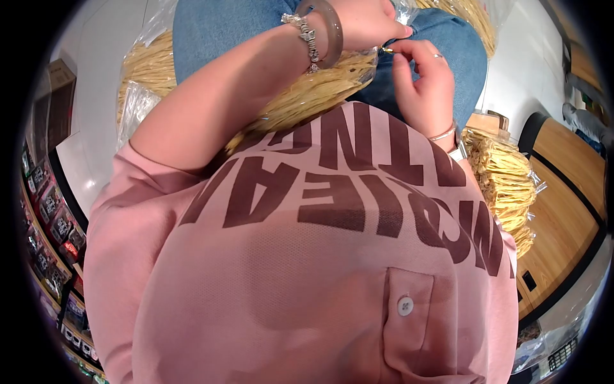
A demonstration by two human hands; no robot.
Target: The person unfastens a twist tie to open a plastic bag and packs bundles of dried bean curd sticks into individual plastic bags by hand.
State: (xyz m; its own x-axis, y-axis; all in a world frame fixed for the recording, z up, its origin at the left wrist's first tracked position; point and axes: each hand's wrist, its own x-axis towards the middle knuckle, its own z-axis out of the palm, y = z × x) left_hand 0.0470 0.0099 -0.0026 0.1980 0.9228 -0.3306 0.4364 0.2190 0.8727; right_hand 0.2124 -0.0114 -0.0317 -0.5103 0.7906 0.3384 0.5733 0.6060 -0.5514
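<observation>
A clear plastic bag of long, dry yellow sticks [320, 89] lies across my lap, partly under my left forearm. My left hand [368, 20] is closed at the top of the view, over my jeans. Its fingers are mostly hidden, and what they grip does not show clearly. Some crumpled clear plastic [405, 11] shows just beyond its fingers. My right hand [425, 80] sits close by, thumb and index finger pinched around a small gold twist tie [385, 49] near the end of the bag.
Another bag of yellow sticks [148, 70] stands left of my leg, and more sticks [470, 22] lie beyond my right knee. Stacked bundles [502, 179] rest by a wooden surface [566, 211] at right. A cardboard box [54, 105] and shelves of packets [57, 224] are at left.
</observation>
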